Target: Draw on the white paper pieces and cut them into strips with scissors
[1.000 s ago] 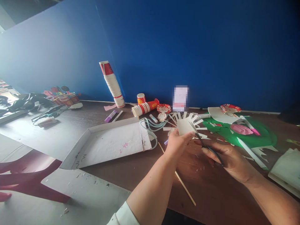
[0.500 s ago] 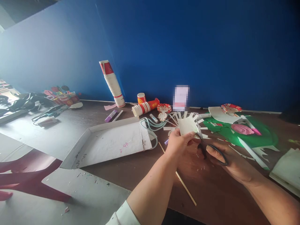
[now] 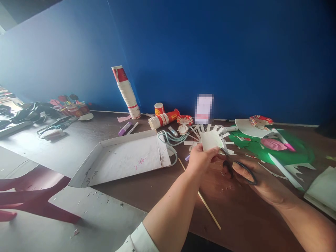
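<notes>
While the left hand (image 3: 201, 158) pinches a small white paper (image 3: 210, 140) by its low edge, thumb and fingers closed on it, the right hand (image 3: 253, 178) holds the black scissors (image 3: 228, 168) with its thumb in one loop and the loops spread apart. The paper is over the brown table (image 3: 238, 213), in front of a fan of white strips (image 3: 209, 127), and the blades are at its right side.

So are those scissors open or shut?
Open: the scissors show their black handle loops spread apart at the right hand, near the white paper in the left hand.
</notes>
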### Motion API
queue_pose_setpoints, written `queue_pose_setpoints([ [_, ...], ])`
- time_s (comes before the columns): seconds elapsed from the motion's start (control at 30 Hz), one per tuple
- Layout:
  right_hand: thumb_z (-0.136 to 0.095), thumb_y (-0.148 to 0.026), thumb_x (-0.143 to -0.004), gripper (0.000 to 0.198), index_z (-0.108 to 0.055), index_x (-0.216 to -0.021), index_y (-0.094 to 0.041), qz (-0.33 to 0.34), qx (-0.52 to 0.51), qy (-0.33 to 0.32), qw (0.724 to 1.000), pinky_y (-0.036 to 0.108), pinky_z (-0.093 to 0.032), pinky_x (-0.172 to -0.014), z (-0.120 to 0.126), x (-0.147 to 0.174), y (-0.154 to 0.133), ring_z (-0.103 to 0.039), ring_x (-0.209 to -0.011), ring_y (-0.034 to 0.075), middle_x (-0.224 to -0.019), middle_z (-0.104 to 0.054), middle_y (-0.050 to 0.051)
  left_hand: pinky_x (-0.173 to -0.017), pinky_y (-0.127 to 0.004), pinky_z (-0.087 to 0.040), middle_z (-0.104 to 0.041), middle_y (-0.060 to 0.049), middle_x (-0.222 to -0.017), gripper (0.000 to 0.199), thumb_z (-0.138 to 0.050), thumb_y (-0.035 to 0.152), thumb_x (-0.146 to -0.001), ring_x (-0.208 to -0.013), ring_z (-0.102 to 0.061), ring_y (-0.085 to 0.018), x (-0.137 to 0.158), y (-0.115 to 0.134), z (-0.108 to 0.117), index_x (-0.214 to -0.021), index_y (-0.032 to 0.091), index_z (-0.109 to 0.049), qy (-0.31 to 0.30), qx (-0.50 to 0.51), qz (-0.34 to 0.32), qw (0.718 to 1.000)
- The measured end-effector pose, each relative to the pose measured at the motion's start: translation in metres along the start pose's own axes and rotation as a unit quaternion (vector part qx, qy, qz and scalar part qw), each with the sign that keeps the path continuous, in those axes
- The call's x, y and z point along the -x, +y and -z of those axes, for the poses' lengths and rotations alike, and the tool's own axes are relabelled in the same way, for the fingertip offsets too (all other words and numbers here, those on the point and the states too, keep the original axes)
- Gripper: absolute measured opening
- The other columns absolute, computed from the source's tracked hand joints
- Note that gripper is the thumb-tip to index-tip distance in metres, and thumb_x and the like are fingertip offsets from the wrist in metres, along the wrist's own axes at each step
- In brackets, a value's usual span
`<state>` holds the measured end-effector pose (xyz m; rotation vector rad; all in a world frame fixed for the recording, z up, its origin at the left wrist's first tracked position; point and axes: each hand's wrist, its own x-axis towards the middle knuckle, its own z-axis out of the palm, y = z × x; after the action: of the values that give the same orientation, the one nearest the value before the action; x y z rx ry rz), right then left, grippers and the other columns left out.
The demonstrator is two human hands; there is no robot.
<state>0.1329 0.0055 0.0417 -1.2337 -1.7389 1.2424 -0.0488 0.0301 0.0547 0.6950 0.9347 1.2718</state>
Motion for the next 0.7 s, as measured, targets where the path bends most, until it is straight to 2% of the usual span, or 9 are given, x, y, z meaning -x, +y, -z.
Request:
queue_pose_setpoints([
  [0.1,-0.056,-0.065,-0.092,0.044,-0.07,-0.098,-0.024,-0.005,0.001,-0.038,0.999,0.032,-0.041,-0.061,0.003,0.0,0.001,-0.052,-0.073,0.021,-0.081,-0.061,0.003,-0.057,-0.023,-0.038,-0.064,-0.001,-0.066,0.022,-0.083,0.024,-0.065,-0.059,-0.052,-0.01,0.0,0.0,0.0,-0.074,0.014,-0.066,-0.006,-0.001,-0.011,1.0],
  [0.2,-0.055,-0.065,-0.093,0.045,-0.066,-0.079,-0.023,0.011,0.026,-0.014,0.999,0.031,-0.041,-0.062,0.001,0.002,-0.004,-0.052,-0.073,0.02,-0.077,-0.06,0.003,-0.058,-0.023,-0.039,-0.065,-0.002,-0.068,0.021,-0.083,0.023,-0.065,-0.06,-0.053,-0.01,0.001,0.0,-0.001,-0.076,0.014,-0.067,0.0,-0.01,-0.008,1.0],
  [0.33,-0.057,-0.064,-0.092,0.047,-0.064,-0.071,-0.023,0.008,0.039,0.018,0.999,0.031,-0.04,-0.062,-0.001,0.004,-0.009,-0.053,-0.071,0.019,-0.072,-0.06,0.002,-0.059,-0.024,-0.039,-0.063,-0.001,-0.066,0.022,-0.083,0.025,-0.064,-0.06,-0.052,-0.01,0.002,0.001,-0.001,-0.075,0.015,-0.067,0.0,-0.017,-0.015,1.0],
  [0.53,-0.058,-0.064,-0.091,0.043,-0.069,-0.083,-0.023,0.011,0.05,-0.014,0.999,0.032,-0.042,-0.062,0.005,-0.001,-0.001,-0.056,-0.068,0.02,-0.07,-0.062,0.002,-0.061,-0.024,-0.04,-0.064,-0.002,-0.067,0.024,-0.083,0.029,-0.065,-0.061,-0.052,-0.01,0.001,0.0,0.001,-0.076,0.015,-0.067,-0.015,-0.028,-0.023,0.999],
  [0.7,-0.059,-0.063,-0.092,0.041,-0.07,-0.09,-0.024,0.018,0.033,-0.006,0.999,0.032,-0.041,-0.061,0.005,0.0,0.0,-0.055,-0.066,0.02,-0.07,-0.062,0.001,-0.06,-0.025,-0.037,-0.06,0.0,-0.065,0.025,-0.082,0.031,-0.065,-0.059,-0.048,-0.009,-0.001,-0.003,0.004,-0.076,0.015,-0.066,-0.025,-0.049,-0.031,0.998],
])
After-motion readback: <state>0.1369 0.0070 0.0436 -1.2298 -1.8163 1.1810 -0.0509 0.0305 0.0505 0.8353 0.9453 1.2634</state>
